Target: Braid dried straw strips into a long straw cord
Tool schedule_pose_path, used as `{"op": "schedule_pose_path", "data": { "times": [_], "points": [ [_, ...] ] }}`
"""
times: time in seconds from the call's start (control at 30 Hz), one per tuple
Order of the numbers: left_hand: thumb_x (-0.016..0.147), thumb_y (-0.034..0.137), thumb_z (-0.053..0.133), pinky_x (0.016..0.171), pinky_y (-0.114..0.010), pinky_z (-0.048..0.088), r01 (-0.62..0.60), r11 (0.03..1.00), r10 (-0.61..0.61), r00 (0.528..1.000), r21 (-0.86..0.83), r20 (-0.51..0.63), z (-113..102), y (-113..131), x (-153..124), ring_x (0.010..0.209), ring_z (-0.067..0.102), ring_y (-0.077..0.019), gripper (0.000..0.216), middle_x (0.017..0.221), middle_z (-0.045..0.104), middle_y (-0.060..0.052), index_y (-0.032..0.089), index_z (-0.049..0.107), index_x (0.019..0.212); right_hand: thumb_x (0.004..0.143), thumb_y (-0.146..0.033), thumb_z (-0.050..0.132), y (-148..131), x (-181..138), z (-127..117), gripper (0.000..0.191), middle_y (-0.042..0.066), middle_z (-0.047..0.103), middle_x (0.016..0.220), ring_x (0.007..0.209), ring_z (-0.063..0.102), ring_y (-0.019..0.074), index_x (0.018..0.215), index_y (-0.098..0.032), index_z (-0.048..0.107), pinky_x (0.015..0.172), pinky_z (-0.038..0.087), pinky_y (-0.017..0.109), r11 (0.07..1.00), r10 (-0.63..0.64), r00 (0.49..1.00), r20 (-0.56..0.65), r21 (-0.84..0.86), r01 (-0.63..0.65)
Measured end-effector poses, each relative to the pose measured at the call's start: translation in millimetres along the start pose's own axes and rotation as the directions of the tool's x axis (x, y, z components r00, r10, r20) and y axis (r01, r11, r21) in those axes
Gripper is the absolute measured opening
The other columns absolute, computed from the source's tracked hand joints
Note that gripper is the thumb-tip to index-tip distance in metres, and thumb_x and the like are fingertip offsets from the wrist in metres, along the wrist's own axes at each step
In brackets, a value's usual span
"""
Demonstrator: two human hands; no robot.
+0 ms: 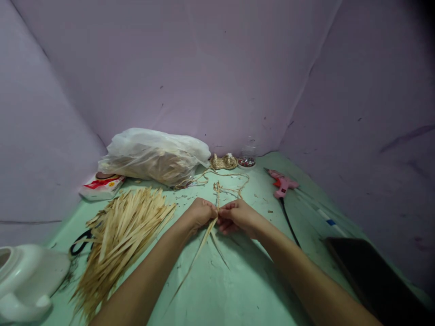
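My left hand (201, 212) and my right hand (238, 216) meet at the middle of the green table (244, 290), both pinched on a thin braid of dry straw strips (217, 192). The braided part runs away from my fingers toward the wall. Loose strip ends (200, 251) trail back toward me under my wrists. A big pile of cut straw strips (118, 231) lies just left of my left forearm.
A clear plastic bag of straw (156, 156) sits at the back, with a red and white packet (102, 185) beside it. A small woven piece (223, 161), a bead dish (246, 161), a pink glue gun (282, 183), black scissors (81, 240), a white jug (27, 280) and a dark phone (367, 276) lie around.
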State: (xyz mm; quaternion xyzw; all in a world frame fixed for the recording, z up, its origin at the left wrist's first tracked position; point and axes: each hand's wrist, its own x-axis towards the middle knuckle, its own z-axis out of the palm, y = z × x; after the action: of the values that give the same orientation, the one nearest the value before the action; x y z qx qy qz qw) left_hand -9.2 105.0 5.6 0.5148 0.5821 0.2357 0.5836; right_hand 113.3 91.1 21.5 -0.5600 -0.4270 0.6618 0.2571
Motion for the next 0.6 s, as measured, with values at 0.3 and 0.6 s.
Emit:
{"op": "schedule_pose_path", "data": {
  "times": [0.3, 0.6],
  "points": [
    [0.053, 0.014, 0.047, 0.04, -0.02, 0.021, -0.089, 0.893, 0.125, 0.991, 0.441, -0.053, -7, 1, -1, 0.039, 0.031, -0.0061, 0.01, 0.04, 0.039, 0.003, 0.012, 0.056, 0.05, 0.064, -0.006, 0.047, 12, 14, -6, 0.018, -0.005, 0.045, 0.033, 0.028, 0.042, 0.006, 0.048, -0.014, 0.047, 0.03, 0.037, 0.016, 0.994, -0.036, 0.997, -0.073, -0.104, 0.029],
    [0.063, 0.031, 0.052, 0.058, -0.026, 0.038, -0.023, 0.53, 0.225, 0.967, 0.848, -0.115, 12, 23, -36, 0.067, 0.056, -0.0191, 0.02, 0.067, 0.062, -0.009, 0.018, 0.066, 0.07, 0.059, -0.007, 0.045, 16, 15, -4, 0.012, -0.004, 0.049, 0.037, 0.03, 0.043, 0.0052, 0.051, -0.015, 0.047, 0.028, 0.032, 0.014, 0.999, -0.036, 0.999, -0.01, -0.011, 0.036]
  ]
}}
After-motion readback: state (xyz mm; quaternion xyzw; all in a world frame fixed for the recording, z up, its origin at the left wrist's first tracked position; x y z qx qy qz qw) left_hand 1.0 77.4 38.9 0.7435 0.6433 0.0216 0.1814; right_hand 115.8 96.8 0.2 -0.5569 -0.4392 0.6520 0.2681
